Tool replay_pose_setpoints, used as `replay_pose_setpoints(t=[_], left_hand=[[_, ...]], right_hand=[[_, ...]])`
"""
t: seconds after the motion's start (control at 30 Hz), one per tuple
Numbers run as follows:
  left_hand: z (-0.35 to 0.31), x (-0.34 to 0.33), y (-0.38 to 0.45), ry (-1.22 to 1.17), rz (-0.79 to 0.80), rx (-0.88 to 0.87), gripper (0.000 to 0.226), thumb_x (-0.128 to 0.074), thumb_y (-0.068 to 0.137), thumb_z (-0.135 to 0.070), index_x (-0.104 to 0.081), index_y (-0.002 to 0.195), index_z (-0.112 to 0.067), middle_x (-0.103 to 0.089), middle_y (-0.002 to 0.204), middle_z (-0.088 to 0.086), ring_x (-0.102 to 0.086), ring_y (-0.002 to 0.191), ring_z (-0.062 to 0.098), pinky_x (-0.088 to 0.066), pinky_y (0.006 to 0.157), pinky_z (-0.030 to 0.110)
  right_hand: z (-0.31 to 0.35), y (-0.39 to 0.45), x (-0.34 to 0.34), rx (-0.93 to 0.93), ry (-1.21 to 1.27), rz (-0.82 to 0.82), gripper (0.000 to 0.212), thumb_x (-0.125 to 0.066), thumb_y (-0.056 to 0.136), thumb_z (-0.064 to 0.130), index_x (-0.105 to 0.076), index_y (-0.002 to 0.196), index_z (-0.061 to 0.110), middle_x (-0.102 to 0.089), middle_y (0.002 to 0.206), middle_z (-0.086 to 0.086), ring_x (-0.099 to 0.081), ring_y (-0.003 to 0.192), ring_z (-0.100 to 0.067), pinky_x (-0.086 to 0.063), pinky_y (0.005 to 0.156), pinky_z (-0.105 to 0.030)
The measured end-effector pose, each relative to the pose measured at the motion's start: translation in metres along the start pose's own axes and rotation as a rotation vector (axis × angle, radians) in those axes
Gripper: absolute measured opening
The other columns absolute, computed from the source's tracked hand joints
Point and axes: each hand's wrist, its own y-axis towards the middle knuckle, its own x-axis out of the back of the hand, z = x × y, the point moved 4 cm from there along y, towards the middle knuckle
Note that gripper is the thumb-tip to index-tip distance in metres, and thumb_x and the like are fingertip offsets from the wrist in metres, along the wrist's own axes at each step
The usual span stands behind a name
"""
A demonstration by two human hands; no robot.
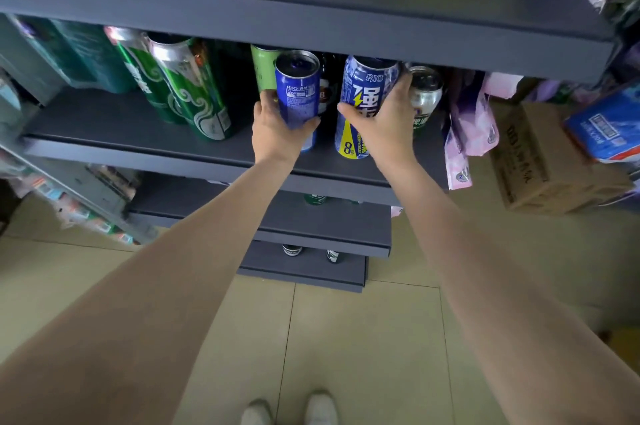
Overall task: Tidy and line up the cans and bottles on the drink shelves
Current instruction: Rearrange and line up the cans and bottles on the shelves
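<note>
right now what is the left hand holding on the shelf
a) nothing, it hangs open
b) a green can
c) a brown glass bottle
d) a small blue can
d: the left hand has its fingers and thumb curled round the small blue can, lifted just above the shelf, while the right hand grips the taller blue can beside it.

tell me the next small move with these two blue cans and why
Probably turn the small blue can in the left hand so its front faces out like the tall blue can held by the right hand; its small-print back currently shows.
</note>
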Motion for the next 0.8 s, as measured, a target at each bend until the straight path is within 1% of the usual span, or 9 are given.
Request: replay_pose_setpoints(t=[0.17,0.27,0.37,0.43,0.47,0.57,0.67,0.73,0.8], left_hand=[[0.002,0.003,0.001,-0.022,0.073,0.010,0.062,-0.077,0.073,-0.024,-0.044,0.122,-0.006,-0.051,0.121,0.011,-0.053,0.105,0.027,-0.041,0.084,0.029],[0.004,0.006,0.004,-0.001,0.108,-0.008,0.060,-0.077,0.073,-0.025,-0.044,0.120,-0.007,-0.054,0.118,0.011,-0.055,0.104,0.028,-0.042,0.083,0.030],[0.007,0.007,0.000,0.025,0.205,0.006,0.069,-0.076,0.074,-0.025,-0.037,0.128,-0.008,-0.052,0.124,0.012,-0.052,0.111,0.027,-0.041,0.087,0.030],[0.007,0.015,-0.010,0.091,0.236,0.000,0.071,-0.073,0.077,-0.024,-0.033,0.133,-0.006,-0.046,0.129,0.013,-0.048,0.116,0.026,-0.038,0.089,0.031],[0.006,0.025,-0.017,0.116,0.228,-0.032,0.066,-0.070,0.080,-0.021,-0.034,0.133,-0.006,-0.045,0.129,0.013,-0.048,0.114,0.026,-0.038,0.088,0.030],[-0.006,0.064,-0.044,0.089,0.231,-0.236,0.041,-0.058,0.084,-0.006,-0.044,0.123,-0.004,-0.050,0.118,0.005,-0.056,0.092,0.016,-0.047,0.084,0.035],[-0.037,0.109,-0.064,0.073,0.252,-0.516,0.035,-0.053,0.084,0.003,-0.048,0.118,-0.004,-0.052,0.110,0.000,-0.055,0.080,0.002,-0.051,0.075,0.040],[-0.073,0.139,-0.066,0.061,0.220,-0.662,0.035,-0.052,0.083,0.005,-0.049,0.117,-0.002,-0.054,0.110,0.004,-0.053,0.084,0.003,-0.048,0.073,0.032],[-0.122,0.169,-0.064,0.035,0.166,-0.802,0.034,-0.050,0.083,0.006,-0.049,0.117,-0.001,-0.054,0.108,0.007,-0.052,0.088,0.004,-0.044,0.074,0.022]], right_hand=[[-0.003,-0.008,0.001,-0.084,0.016,-0.043,0.071,-0.084,0.063,0.017,-0.042,0.118,0.001,-0.058,0.120,-0.011,-0.056,0.109,-0.021,-0.033,0.082,-0.011],[0.001,-0.028,0.011,-0.104,0.096,-0.071,0.071,-0.085,0.061,0.013,-0.043,0.118,0.008,-0.061,0.114,-0.002,-0.057,0.102,-0.012,-0.037,0.084,-0.008],[0.007,-0.054,0.021,-0.066,0.139,-0.069,0.070,-0.086,0.060,0.008,-0.040,0.111,0.021,-0.059,0.103,0.011,-0.057,0.094,0.005,-0.041,0.084,-0.006],[0.012,-0.071,0.029,-0.054,0.134,-0.020,0.070,-0.086,0.060,0.006,-0.041,0.110,0.022,-0.057,0.101,0.018,-0.055,0.092,0.013,-0.042,0.085,-0.007],[0.015,-0.079,0.034,-0.051,0.126,0.017,0.069,-0.087,0.060,0.007,-0.043,0.110,0.022,-0.057,0.101,0.020,-0.055,0.093,0.012,-0.043,0.086,-0.009],[0.038,-0.104,0.057,-0.030,0.076,0.117,0.068,-0.088,0.059,0.012,-0.047,0.112,0.021,-0.057,0.101,0.024,-0.055,0.094,0.010,-0.044,0.085,-0.012],[0.083,-0.119,0.090,0.013,0.071,0.112,0.075,-0.089,0.057,0.016,-0.046,0.118,0.023,-0.058,0.102,0.027,-0.056,0.098,0.009,-0.045,0.084,-0.013],[0.127,-0.115,0.115,0.076,0.113,0.080,0.082,-0.090,0.055,0.016,-0.040,0.118,0.033,-0.056,0.108,0.031,-0.055,0.104,0.006,-0.045,0.089,-0.015],[0.180,-0.106,0.142,0.168,0.161,0.016,0.086,-0.090,0.053,0.022,-0.036,0.119,0.036,-0.053,0.113,0.032,-0.053,0.111,0.003,-0.043,0.092,-0.016]])
